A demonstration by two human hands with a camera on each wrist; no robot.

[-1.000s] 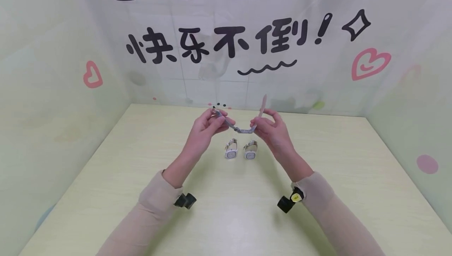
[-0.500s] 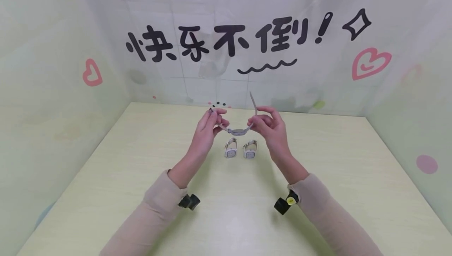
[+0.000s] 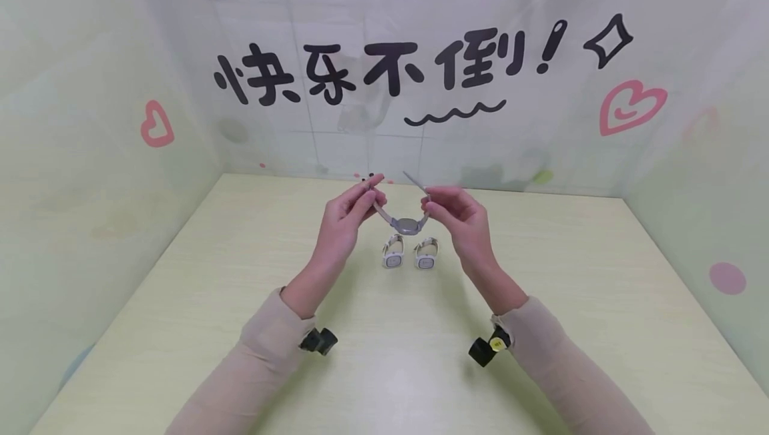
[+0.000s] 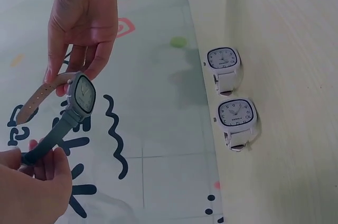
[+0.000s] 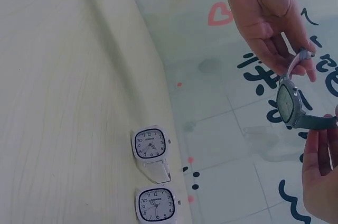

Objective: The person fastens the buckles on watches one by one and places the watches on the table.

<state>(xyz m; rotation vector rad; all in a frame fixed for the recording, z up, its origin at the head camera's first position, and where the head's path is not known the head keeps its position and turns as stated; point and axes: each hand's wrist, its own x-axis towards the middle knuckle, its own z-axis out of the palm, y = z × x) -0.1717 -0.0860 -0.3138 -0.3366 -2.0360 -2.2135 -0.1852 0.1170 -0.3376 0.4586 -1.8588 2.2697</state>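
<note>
A grey wristwatch [image 3: 408, 227] hangs face-out between both hands above the table, its strap undone. My left hand [image 3: 336, 225] pinches the buckle end of the strap. On the other side, my right hand [image 3: 467, 225] pinches the strap half with holes, and its free tip leans up and inward. In the left wrist view the watch's face [image 4: 84, 93] is tilted sideways, with the strap tail [image 4: 34, 105] sticking out past the right fingers. The two strap ends are apart.
Two white square-faced watches, a left one [image 3: 393, 261] and a right one [image 3: 426, 262], sit side by side below the hands. Their straps loop behind them. The pale wooden table [image 3: 601, 301] meets a printed backdrop [image 3: 270, 148] behind and at both sides.
The strap's free tip has swung from upright at the right to leaning left, toward the buckle end. The watch's face has turned more into the head camera's sight. Both white watches stay put.
</note>
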